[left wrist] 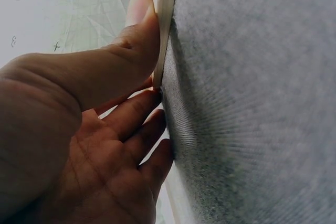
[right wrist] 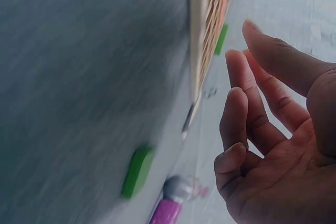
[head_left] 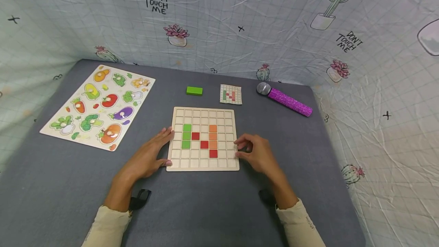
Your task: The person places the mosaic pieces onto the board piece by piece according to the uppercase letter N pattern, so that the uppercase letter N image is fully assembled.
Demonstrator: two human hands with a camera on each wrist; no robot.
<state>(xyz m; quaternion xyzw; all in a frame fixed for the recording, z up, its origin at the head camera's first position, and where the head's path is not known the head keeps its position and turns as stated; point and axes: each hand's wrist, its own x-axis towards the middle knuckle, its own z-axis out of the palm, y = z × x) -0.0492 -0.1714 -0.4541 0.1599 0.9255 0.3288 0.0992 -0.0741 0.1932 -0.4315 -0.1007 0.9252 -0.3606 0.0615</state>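
Observation:
A wooden grid board (head_left: pixel 202 165) lies flat, with green, red and orange squares (head_left: pixel 213 136) on its cells. Along its left edge rests my left hand (head_left: pixel 145 159), thumb and fingers spread apart. The left wrist view shows that thumb (left wrist: pixel 139 17) against the board's edge. Beside the right edge is my right hand (head_left: pixel 255 153), its fingers bent loosely. Thumb and index fingertips stand apart with nothing between them in the right wrist view. A green block (right wrist: pixel 138 171) lies on the table there, apparently hidden by the hand in the head view.
Behind the board are another green block (head_left: pixel 194 90) and a small card (head_left: pixel 230 94) with a coloured grid pattern. A purple glittery microphone (head_left: pixel 289 102) lies at the back right. To the left is a vegetable picture board (head_left: pixel 82 134). A printed cloth (head_left: pixel 219 48) hangs behind the table.

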